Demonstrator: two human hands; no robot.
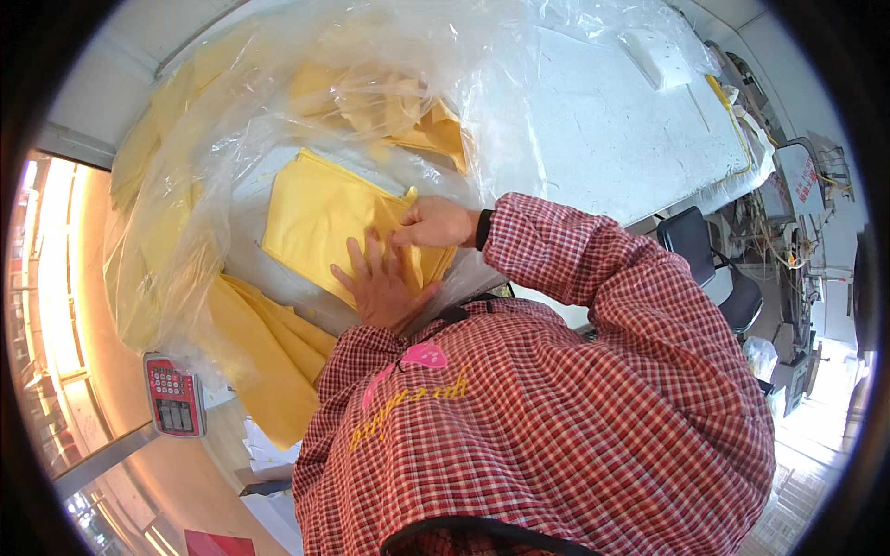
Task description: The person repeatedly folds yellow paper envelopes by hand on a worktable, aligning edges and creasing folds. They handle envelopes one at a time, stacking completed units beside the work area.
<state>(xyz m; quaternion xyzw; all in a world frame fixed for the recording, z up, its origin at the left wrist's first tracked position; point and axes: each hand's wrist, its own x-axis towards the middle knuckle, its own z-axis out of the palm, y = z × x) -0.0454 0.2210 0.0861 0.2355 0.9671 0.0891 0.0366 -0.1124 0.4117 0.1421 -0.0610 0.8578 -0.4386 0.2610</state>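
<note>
While a flat stack of yellow fabric pieces (320, 218) is kept squared on the white table (612, 139), the work is judged to be somewhere in its middle: one neat pile has been formed, yet more yellow cloth is seen bunched inside the clear plastic bag (278, 83) at twelve o'clock of the pile, and a further yellow piece (269, 357) is draped off the table edge at seven o'clock. The left hand (382, 283) is laid palm down with its fingers (357, 259) spread wide and straight, nothing being gripped; the pile's near corner is pressed under them. The right hand (436, 222) is curled loosely at three o'clock of the pile, its fingertips resting on the upper right edge; whether a layer is pinched cannot be told. A red calculator (173, 394) is seen well apart at eight o'clock.
</note>
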